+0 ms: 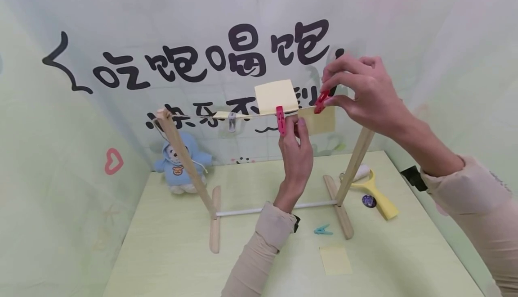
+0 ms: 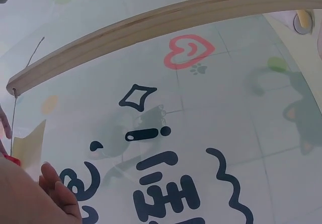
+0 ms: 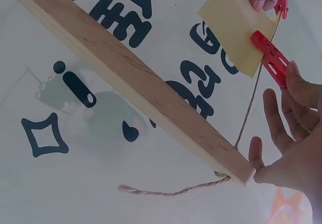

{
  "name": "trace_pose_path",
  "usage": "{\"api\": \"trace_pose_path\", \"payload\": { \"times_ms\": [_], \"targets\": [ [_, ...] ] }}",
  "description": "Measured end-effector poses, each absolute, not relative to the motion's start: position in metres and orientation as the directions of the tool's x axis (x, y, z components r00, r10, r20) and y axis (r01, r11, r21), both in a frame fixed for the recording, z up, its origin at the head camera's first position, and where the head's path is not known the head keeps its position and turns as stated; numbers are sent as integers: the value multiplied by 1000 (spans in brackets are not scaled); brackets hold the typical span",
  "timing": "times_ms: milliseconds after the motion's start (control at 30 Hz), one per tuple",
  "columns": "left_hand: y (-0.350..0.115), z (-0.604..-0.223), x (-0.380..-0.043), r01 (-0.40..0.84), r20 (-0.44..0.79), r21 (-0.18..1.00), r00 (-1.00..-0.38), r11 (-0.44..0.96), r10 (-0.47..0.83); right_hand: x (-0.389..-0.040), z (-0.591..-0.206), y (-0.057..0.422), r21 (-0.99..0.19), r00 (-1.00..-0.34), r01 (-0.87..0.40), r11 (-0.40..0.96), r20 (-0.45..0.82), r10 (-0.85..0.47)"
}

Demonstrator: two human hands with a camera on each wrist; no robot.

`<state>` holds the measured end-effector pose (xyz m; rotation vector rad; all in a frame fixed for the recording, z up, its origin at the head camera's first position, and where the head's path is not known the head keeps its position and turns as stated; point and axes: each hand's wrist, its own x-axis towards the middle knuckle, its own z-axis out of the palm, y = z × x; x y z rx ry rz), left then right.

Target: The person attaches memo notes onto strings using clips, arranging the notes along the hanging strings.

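My right hand (image 1: 366,92) pinches a red clothespin (image 1: 321,102) at the right part of the string. In the right wrist view, the jaws of that red clothespin (image 3: 269,58) overlap the edge of a yellow paper note (image 3: 234,27) and the string. This note (image 1: 325,121) hangs below the string in the head view. My left hand (image 1: 297,155) pinches its upper left corner, beside a pink-red clothespin (image 1: 281,121). That clothespin sits on the string under a pale note (image 1: 276,96) that stands upward. Further left, a grey clothespin (image 1: 232,122) clips another pale paper piece (image 1: 220,114).
The string runs between two wooden posts (image 1: 188,166) joined below by a white rod (image 1: 238,212). On the table (image 1: 162,261) lie a teal clothespin (image 1: 323,230), a yellow note (image 1: 336,260), a yellow-handled tool (image 1: 382,200) and a dark round piece (image 1: 369,201). A blue-clad plush toy (image 1: 180,175) sits behind.
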<state>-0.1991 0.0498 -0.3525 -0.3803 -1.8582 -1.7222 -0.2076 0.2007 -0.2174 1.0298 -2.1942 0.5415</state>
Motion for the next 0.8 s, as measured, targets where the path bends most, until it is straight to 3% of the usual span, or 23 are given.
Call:
{"api": "trace_pose_path", "payload": {
  "times_ms": [600, 800],
  "targets": [
    [53, -356, -199, 559, 563, 826, -816, 72, -130, -193, -221, 210, -161, -546, -782, 603, 642, -537],
    [54, -358, -199, 542, 545, 839, -829, 57, -124, -169, -225, 224, -181, -504, -787, 590, 741, -445]
  ]
}}
